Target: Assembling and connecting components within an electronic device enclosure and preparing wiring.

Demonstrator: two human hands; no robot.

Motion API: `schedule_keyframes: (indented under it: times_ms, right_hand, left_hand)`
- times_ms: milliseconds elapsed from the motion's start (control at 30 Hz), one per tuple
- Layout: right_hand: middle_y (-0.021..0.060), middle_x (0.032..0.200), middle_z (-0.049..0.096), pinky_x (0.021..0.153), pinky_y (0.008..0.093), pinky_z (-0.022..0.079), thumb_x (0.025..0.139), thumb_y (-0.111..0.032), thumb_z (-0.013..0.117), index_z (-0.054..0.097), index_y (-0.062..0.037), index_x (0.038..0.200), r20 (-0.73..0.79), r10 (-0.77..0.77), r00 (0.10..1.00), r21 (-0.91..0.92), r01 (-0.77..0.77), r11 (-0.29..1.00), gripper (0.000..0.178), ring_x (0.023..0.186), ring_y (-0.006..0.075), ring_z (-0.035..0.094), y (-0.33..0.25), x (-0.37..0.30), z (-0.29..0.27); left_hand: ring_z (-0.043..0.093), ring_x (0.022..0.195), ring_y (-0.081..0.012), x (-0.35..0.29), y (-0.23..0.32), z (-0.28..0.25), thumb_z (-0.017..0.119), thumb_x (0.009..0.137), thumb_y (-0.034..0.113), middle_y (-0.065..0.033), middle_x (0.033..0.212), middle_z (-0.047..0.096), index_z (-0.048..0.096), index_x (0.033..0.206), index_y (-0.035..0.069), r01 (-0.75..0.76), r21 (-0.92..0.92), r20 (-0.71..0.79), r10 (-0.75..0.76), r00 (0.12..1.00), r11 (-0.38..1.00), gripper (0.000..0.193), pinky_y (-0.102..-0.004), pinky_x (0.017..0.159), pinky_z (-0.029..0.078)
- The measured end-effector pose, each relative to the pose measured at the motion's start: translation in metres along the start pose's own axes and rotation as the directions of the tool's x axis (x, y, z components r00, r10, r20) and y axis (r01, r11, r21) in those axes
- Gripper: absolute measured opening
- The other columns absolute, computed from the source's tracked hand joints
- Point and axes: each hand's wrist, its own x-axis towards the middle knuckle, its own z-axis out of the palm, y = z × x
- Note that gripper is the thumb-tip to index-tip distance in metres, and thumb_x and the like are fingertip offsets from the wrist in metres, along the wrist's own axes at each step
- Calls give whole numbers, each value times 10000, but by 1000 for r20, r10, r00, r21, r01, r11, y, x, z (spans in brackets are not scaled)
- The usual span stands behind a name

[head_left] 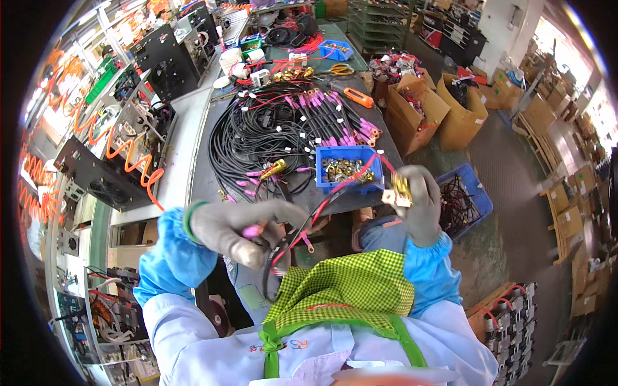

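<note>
My left hand (238, 228), in a grey glove, is closed around a bundle of black and red cable (320, 210) over my lap. A pink sleeve pokes out between its fingers, and a copper ring terminal (310, 247) hangs beside the fingertips. To the right, my gloved right hand (425, 206) pinches a brass fitting (402, 185) against a pale block-shaped part (394, 199). A red wire runs from that fitting across to the cable in the left hand. On the table ahead lies a blue bin (320, 168) of small brass-coloured parts.
Coiled black cables (238, 138) with pink-sleeved ends cover much of the dark table. An orange-handled tool (358, 97) and pliers (342, 69) lie farther back. Cardboard boxes (412, 119) and a blue crate (481, 198) of wires stand at right. Black equipment units (96, 174) line the left.
</note>
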Motion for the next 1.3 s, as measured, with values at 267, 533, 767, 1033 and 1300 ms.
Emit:
schedule_keyframes:
  times_ms: [267,533,767,1033,1300]
  right_hand:
    - [25,805,610,603,347,510,816,-328,699,664,-132,822,725,-124,678,-557,682,474,200,713,224,621,-23,-21,-17]
    - [48,873,558,537,354,496,800,-293,728,640,-134,921,607,-363,707,-693,694,192,219,662,239,616,-19,-22,-7]
    - [106,993,592,647,363,526,886,-397,650,615,-88,1088,376,-336,864,-736,499,458,370,738,314,615,6,-45,-6]
    - [67,961,630,741,263,523,983,-245,566,569,4,1139,42,186,982,-242,-171,955,295,877,115,618,47,-75,-18]
    - [41,1007,613,834,276,484,944,-316,641,591,-15,1084,135,218,967,10,-221,975,336,931,120,588,88,-85,-22]
  left_hand:
    - [462,580,-25,56,-76,-6,586,957,439,46,802,532,515,1281,34,-158,168,-480,220,849,973,524,-199,473,361]
    - [465,503,-47,140,-79,30,520,926,602,39,649,483,573,1103,102,-92,-47,-275,76,958,995,533,-208,420,361]
    - [426,555,-31,156,-147,41,598,945,443,29,775,532,568,1168,57,-139,-392,-379,-22,925,909,447,-186,451,311]
    - [541,998,-115,133,-181,29,638,908,467,-50,1090,619,563,1263,-19,-91,-240,-464,-32,885,967,607,-278,877,439]
    - [445,594,-38,132,-175,34,617,948,384,7,787,558,581,1219,3,-153,-227,-403,50,914,962,469,-213,524,360]
